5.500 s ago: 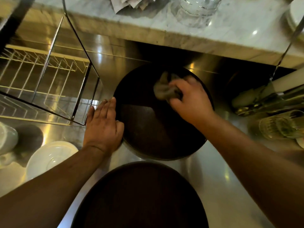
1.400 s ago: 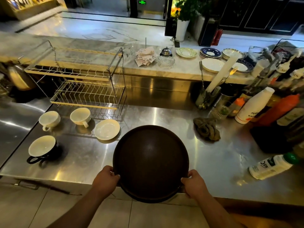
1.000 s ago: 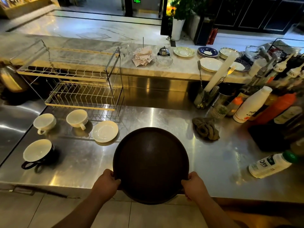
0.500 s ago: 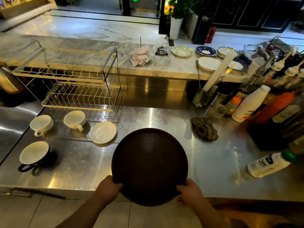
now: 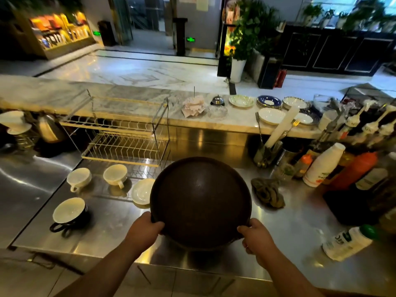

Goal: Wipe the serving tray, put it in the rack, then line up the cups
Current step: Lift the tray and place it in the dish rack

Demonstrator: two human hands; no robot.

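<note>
The cups (image 5: 78,179), at ten o'clock from the tray, sit scattered and not yet lined up, and the wire rack (image 5: 124,133) at eleven o'clock holds no tray; the cloth (image 5: 267,192) lies discarded at three o'clock, so wiping looks done. The left hand (image 5: 144,231) and right hand (image 5: 256,237) each have fingers clamped on the serving tray's (image 5: 200,200) near rim at seven and five o'clock, forearms reaching forward, tray lifted and tilted above the steel counter (image 5: 300,228).

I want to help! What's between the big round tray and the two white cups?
In the head view, a white saucer sits between the tray and the white cups, partly hidden behind the tray's rim.
</note>
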